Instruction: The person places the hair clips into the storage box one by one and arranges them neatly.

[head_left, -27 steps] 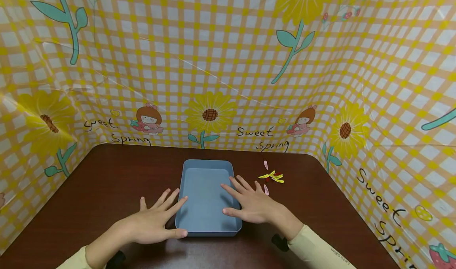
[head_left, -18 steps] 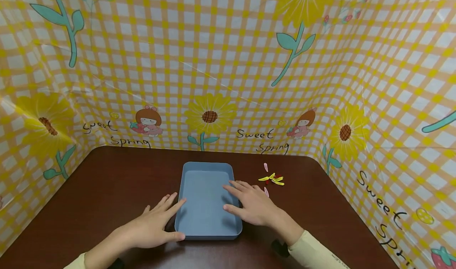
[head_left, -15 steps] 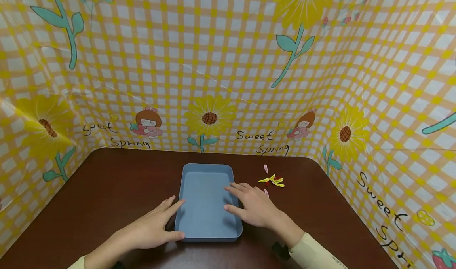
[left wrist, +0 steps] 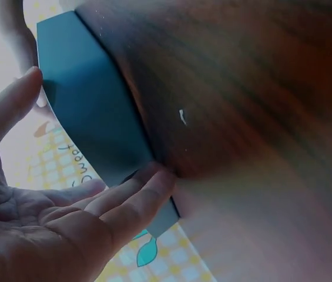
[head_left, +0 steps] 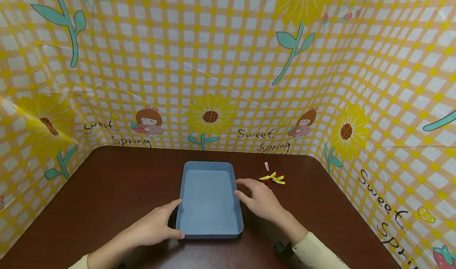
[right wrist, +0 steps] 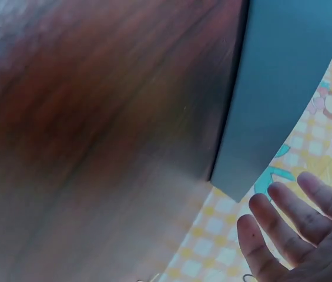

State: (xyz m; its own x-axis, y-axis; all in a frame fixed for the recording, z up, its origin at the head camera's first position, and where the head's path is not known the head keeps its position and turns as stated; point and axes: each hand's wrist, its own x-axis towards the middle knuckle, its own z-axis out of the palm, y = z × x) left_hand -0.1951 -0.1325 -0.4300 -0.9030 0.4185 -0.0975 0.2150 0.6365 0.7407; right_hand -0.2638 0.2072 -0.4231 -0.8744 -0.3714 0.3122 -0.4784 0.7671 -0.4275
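Left fingers (left wrist: 133, 212) touch blue tray (head_left: 210, 201); cloth (head_left: 231, 69) behind reads "Sweet Spring"

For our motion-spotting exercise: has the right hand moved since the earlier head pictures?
Yes, the right hand moved rightward: against the blue tray, its fingertips went from over the inside to the right rim.

Middle of tabletop (head_left: 135, 174): tray (head_left: 210, 203), long sides running front to back. Along tray's left wall, toward the near corner: left hand (head_left: 154, 226), thumb (head_left: 176, 233) at that corner, fingers (left wrist: 133, 214) at outer face. Opposite, just beside right wall, about midway: right hand (head_left: 261, 202); contact there hard to tell. Between both hands: tray. Right of tray's far half, behind right hand: cluster of hair clips (head_left: 272, 177), on tabletop. Just behind cluster, slightly left: single hair clip (head_left: 266, 166). Behind tabletop and up both sides: cloth (head_left: 242, 63).
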